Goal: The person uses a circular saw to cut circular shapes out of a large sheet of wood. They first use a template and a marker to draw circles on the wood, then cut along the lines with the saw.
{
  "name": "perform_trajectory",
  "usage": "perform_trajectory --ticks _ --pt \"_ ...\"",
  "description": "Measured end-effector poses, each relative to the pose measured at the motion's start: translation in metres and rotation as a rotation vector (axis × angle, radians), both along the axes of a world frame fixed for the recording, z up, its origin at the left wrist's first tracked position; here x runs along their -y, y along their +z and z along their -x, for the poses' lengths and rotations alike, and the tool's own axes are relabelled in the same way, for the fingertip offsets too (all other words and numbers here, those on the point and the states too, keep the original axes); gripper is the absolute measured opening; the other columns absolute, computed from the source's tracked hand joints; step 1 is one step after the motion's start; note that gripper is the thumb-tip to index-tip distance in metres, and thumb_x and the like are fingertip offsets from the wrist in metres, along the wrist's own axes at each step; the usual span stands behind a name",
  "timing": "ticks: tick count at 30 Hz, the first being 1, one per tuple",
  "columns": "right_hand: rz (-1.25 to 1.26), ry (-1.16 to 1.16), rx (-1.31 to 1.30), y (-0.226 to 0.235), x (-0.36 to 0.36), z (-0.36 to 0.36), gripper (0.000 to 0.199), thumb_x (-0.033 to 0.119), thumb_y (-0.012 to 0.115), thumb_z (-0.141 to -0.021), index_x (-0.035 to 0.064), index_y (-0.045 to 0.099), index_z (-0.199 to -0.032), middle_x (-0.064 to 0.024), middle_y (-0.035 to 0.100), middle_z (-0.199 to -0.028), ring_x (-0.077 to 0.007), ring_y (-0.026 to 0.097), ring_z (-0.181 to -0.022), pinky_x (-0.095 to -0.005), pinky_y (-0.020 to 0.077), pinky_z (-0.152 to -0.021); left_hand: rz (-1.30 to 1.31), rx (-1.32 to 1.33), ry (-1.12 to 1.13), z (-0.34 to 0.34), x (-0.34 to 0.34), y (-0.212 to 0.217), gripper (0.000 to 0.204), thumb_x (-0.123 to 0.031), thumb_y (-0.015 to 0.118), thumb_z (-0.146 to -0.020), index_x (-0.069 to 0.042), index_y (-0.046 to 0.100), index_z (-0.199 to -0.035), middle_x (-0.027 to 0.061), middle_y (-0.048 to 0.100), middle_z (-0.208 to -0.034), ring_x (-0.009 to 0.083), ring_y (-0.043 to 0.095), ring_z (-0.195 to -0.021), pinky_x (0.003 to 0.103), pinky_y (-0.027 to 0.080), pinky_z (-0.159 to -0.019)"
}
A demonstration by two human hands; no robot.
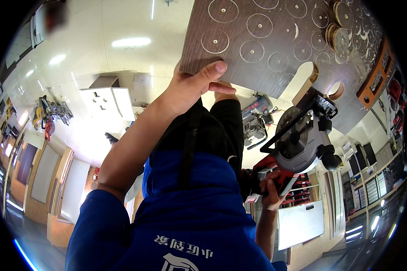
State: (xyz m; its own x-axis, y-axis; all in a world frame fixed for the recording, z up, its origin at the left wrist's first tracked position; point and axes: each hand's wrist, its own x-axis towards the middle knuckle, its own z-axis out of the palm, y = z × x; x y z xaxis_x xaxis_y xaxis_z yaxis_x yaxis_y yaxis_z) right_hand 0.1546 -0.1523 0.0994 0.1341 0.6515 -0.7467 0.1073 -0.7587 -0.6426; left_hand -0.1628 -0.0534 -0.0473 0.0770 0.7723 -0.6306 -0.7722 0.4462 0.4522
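Note:
My left hand (192, 88) grips the near left corner of a dark wood-grain board (237, 34), thumb on top and fingers at the edge below. Several ring-shaped cuts with small centre holes mark the board. My right hand (271, 187) is wrapped round the rear handle of a red, black and grey circular saw (298, 153). Its round blade housing sits close to the board's near right edge. Beside the saw lies a pale strip with a rounded end (303, 81), with a small wooden ring (336, 90) to its right.
Stacked round wooden discs (339, 39) and sawdust lie on the board's far right. An orange level-like bar (375, 74) borders its right side. Below, a blue-grey power machine (257, 117) stands on the floor. A white cabinet (106, 100) and yellow-black saws (51, 116) stand left.

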Motion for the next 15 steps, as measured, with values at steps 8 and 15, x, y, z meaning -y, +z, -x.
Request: perform_trajectory --ticks 8,15 --pt "0.001 -0.011 0.039 -0.0022 0.0025 -0.0004 0.014 0.004 0.064 -0.079 0.0011 0.053 -0.087 -0.0062 0.054 -0.068 -0.0107 0.048 -0.05 -0.0233 0.0392 -0.048 -0.011 0.006 -0.009 -0.0008 -0.0004 -0.0031 0.054 -0.017 0.066 -0.093 0.001 0.04 -0.137 0.0162 0.052 -0.128 0.0286 0.062 -0.108 0.045 0.063 -0.08" --pt "-0.001 0.007 0.039 -0.0037 0.006 -0.0032 0.017 0.005 0.065 -0.078 0.0 0.054 -0.09 -0.0064 0.054 -0.069 -0.0111 0.05 -0.051 -0.0234 0.0401 -0.049 -0.004 0.014 -0.006 -0.0006 -0.0019 0.0001 0.055 -0.017 0.067 -0.093 -0.001 0.038 -0.138 0.0158 0.052 -0.127 0.0287 0.062 -0.109 0.044 0.063 -0.078"
